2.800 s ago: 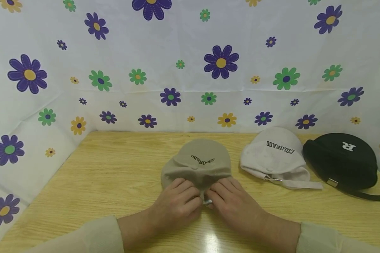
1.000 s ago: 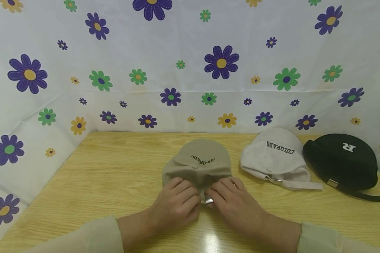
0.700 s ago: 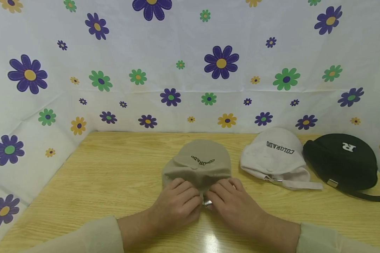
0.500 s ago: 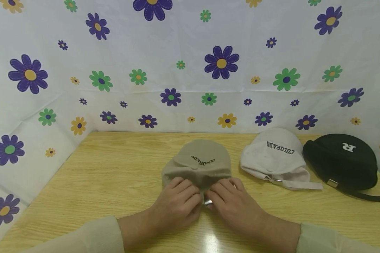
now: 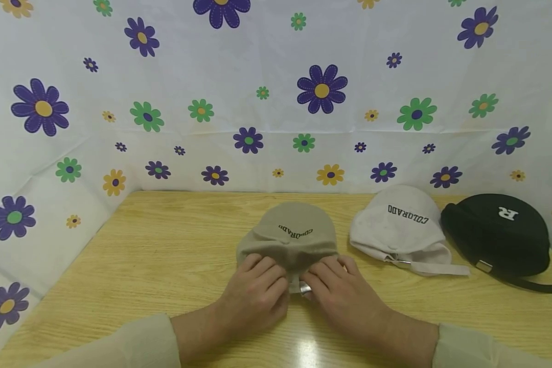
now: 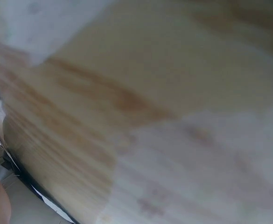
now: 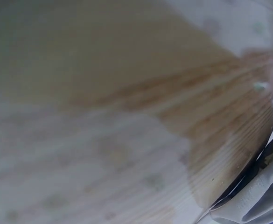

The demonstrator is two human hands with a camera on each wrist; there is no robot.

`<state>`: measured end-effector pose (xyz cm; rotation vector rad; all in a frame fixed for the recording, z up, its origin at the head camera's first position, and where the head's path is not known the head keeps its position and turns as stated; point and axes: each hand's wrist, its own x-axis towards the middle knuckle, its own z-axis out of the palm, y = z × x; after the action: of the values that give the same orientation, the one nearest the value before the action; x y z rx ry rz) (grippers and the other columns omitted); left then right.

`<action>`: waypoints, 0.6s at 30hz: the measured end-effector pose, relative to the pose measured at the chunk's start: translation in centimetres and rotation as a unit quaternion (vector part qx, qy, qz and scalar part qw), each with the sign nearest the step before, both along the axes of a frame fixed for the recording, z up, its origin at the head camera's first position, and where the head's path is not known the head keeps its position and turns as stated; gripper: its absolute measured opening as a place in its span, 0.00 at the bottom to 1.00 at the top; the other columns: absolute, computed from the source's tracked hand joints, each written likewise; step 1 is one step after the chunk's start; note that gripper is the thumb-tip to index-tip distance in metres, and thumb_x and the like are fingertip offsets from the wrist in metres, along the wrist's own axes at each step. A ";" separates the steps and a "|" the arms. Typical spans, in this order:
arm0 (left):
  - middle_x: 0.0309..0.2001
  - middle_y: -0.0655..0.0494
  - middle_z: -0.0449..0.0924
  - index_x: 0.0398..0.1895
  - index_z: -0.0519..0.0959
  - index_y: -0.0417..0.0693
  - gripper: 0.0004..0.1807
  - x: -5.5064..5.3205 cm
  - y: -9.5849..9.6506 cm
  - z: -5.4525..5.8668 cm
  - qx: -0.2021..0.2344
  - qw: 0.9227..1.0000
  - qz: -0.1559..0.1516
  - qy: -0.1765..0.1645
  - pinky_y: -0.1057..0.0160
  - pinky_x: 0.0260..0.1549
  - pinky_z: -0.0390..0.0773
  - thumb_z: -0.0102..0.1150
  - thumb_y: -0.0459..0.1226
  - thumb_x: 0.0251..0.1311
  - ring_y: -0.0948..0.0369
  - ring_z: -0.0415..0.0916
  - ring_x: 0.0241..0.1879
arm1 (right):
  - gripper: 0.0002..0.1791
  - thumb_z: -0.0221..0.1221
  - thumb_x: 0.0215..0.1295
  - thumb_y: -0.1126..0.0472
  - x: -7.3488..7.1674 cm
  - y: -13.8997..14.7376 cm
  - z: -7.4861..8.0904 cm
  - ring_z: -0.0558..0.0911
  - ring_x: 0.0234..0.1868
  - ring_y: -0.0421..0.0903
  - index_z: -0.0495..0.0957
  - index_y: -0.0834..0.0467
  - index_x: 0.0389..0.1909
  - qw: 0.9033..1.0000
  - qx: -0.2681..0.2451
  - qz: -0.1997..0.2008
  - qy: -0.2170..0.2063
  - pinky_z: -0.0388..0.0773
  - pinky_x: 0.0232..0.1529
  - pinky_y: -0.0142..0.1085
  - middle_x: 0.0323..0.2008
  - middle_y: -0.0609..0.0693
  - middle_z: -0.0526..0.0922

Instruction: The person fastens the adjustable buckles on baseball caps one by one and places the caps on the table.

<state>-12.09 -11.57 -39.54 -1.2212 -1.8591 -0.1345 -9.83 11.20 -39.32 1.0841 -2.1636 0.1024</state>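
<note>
A khaki baseball cap with dark COLORADO lettering stands mid-table in the head view, its back toward me. My left hand grips the cap's back edge and strap on the left, fingers curled. On the right, the fingers of my right hand curl round the same edge beside a shiny metal buckle. A short stretch of strap shows between the two hands. Both thumbs are hidden. The wrist views mostly show blurred table surface, with only a sliver of a hand at the edge of each.
To the right sits a pale cap with COLORADO lettering and a loose strap. Beyond it is a black cap with a white R, its strap end sticking out. A flower-print cloth rises behind the wooden table.
Both hands have shifted very slightly apart, and more of the strap and buckle shows between them. The khaki cap and the two other caps stay in place.
</note>
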 end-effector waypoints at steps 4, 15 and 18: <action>0.27 0.59 0.78 0.19 0.76 0.49 0.10 -0.1 0.0 0.0 0.009 1.000 -0.013 0.016 0.59 0.36 0.70 0.47 0.36 0.55 0.58 0.73 0.29 | 0.15 0.53 0.66 0.52 0.0 0.0 0.1 0.76 0.46 0.47 0.80 0.56 0.45 1.000 -0.004 0.001 -0.003 0.68 0.46 0.41 0.42 0.47 0.79; 0.27 0.59 0.78 0.19 0.77 0.50 0.10 -0.1 0.0 -0.1 0.013 0.999 -0.026 0.016 0.59 0.36 0.70 0.48 0.36 0.55 0.59 0.74 0.30 | 0.15 0.56 0.64 0.52 0.0 -0.2 0.0 0.77 0.45 0.46 0.80 0.56 0.44 1.000 -0.013 0.011 0.014 0.69 0.45 0.42 0.41 0.47 0.79; 0.26 0.60 0.78 0.19 0.77 0.50 0.10 -0.2 0.0 -0.1 0.010 0.999 -0.028 0.014 0.60 0.35 0.70 0.48 0.35 0.55 0.59 0.74 0.30 | 0.15 0.57 0.63 0.52 0.0 -0.2 0.1 0.77 0.45 0.46 0.80 0.56 0.45 1.000 -0.013 0.011 0.011 0.69 0.45 0.42 0.41 0.47 0.79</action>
<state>-12.25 -11.53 -39.66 -1.2547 -1.7962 -0.1658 -9.81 11.03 -39.27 1.0884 -2.1254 0.1278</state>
